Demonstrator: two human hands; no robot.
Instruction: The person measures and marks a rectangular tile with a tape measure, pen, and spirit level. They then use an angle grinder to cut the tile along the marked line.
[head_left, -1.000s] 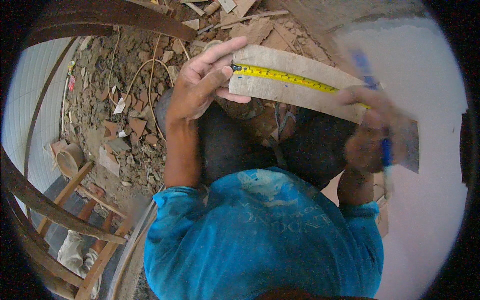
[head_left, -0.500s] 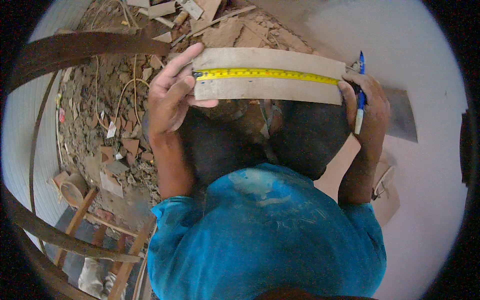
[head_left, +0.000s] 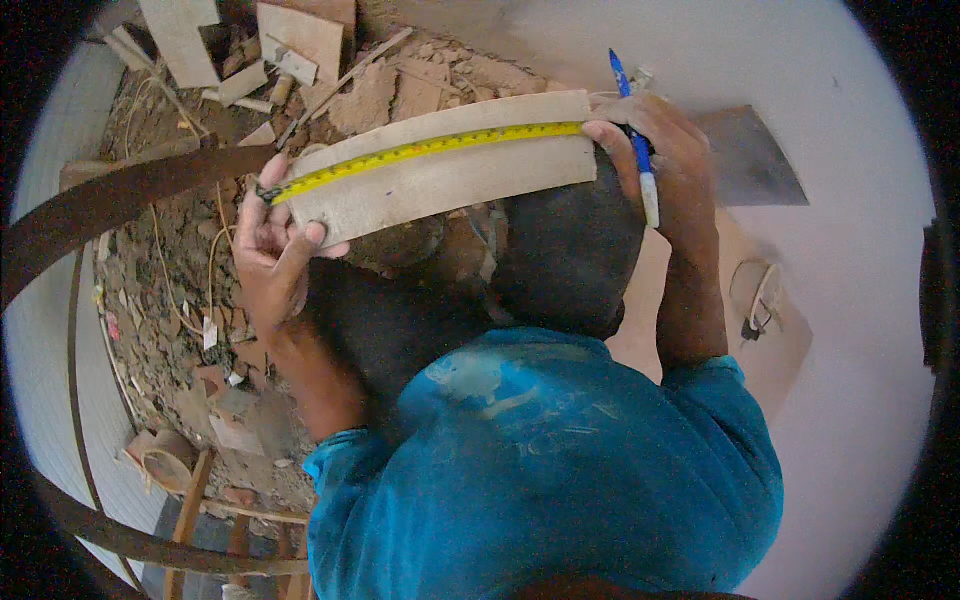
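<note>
A long beige strip of tile (head_left: 450,170) is held up in front of my lap, its left end lower than its right. Along it lies the yellow blade of a tape measure (head_left: 430,147), whose case I cannot make out. My left hand (head_left: 275,245) grips the strip's left end, thumb on the lower corner, with the blade's hooked end at its fingers. At the other end my right hand (head_left: 665,150) pinches strip and blade together. A blue and white pen (head_left: 638,135) is tucked among that hand's fingers.
Broken tiles and offcuts (head_left: 300,40) lie at the far left on rubble-strewn ground (head_left: 170,300). Dark curved bars (head_left: 140,205) cross the left side. A wooden frame (head_left: 190,510) and a round container (head_left: 168,468) stand lower left. A grey sheet (head_left: 750,160) lies right of my right hand.
Strip, blade and both hands have shifted left, and the strip has tilted, left end down. My left thumb has moved from the blade's end to the strip's lower corner.
</note>
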